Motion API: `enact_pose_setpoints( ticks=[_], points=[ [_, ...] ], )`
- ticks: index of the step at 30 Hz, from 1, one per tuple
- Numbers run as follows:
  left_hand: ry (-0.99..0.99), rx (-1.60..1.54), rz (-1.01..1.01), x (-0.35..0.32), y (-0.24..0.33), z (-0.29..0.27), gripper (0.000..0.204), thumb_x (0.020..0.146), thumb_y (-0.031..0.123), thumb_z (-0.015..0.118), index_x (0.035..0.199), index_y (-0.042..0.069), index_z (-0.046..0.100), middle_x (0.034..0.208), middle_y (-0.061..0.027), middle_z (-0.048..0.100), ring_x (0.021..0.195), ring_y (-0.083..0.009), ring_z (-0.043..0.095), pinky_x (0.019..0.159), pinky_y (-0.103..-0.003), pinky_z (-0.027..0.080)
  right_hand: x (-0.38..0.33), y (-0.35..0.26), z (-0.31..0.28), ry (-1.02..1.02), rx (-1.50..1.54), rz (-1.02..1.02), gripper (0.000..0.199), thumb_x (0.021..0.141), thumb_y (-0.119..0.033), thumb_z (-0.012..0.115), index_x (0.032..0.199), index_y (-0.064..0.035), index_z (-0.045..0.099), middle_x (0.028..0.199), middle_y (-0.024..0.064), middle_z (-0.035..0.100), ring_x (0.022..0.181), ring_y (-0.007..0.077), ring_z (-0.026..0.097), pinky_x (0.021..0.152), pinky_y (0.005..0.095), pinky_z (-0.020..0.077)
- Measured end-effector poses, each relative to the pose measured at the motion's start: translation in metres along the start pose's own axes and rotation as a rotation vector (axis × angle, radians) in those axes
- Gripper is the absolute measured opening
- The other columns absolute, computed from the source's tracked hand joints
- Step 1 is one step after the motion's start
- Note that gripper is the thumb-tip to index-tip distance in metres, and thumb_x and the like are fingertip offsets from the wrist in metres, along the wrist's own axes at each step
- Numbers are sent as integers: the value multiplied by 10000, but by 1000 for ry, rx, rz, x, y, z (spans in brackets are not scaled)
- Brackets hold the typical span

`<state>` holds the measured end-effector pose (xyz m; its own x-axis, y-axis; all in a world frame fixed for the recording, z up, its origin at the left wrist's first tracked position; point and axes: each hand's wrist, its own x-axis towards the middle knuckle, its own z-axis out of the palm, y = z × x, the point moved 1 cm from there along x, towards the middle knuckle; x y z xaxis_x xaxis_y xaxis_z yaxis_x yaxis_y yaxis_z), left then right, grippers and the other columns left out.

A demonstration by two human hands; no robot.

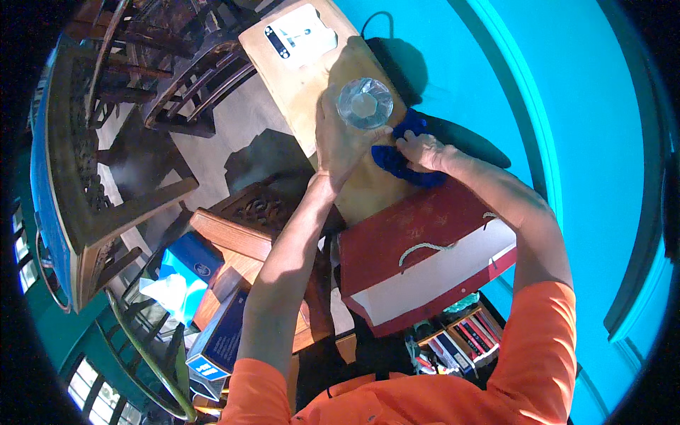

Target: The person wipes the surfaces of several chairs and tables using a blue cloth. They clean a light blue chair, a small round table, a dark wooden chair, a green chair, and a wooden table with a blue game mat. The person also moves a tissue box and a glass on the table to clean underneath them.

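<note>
In the head view, a clear, round, faceted glass [365, 104] shows near twelve o'clock over the wooden surface [358, 197], the left hand's [341, 145] fingers half-curled around it. At its five o'clock, the right hand's [423, 151] bent fingers touch deep-blue, rumpled cloth [397, 166]; I cannot tell whether they grip.

Narrow light-wood table [306, 95], sunlit toward far end. Flat white item [306, 39], partly black, lies at far end. Dark blue cloth [392, 161] at right edge. Red bag [418, 223] overlaps near end; contact unclear.
</note>
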<state>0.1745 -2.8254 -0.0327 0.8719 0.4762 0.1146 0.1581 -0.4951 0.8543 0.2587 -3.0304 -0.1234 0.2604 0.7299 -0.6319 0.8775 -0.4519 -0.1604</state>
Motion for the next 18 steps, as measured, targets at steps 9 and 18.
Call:
enact_pose_setpoints(
  ticks=[9, 18],
  points=[
    [-695, 89, 209, -150, 124, -69, 839, 663, 484, 780, 1377, 177, 463, 1448, -305, 258, 1278, -476, 378, 1016, -562, 355, -6, 0, 1, 67, 68, 8, 416, 767, -173, 707, 1094, -12, 506, 1080, 246, 552, 900, 412, 642, 732, 468, 540],
    [-694, 442, 284, -212, 158, -19, 748, 652, 546, 730, 1205, 59, 603, 1501, -346, 159, 1319, -521, 293, 935, -687, 309, -1, 0, 12, 145, 61, -11, 416, 747, -145, 738, 1064, -18, 500, 1029, 213, 560, 862, 398, 642, 716, 483, 529]
  ],
)
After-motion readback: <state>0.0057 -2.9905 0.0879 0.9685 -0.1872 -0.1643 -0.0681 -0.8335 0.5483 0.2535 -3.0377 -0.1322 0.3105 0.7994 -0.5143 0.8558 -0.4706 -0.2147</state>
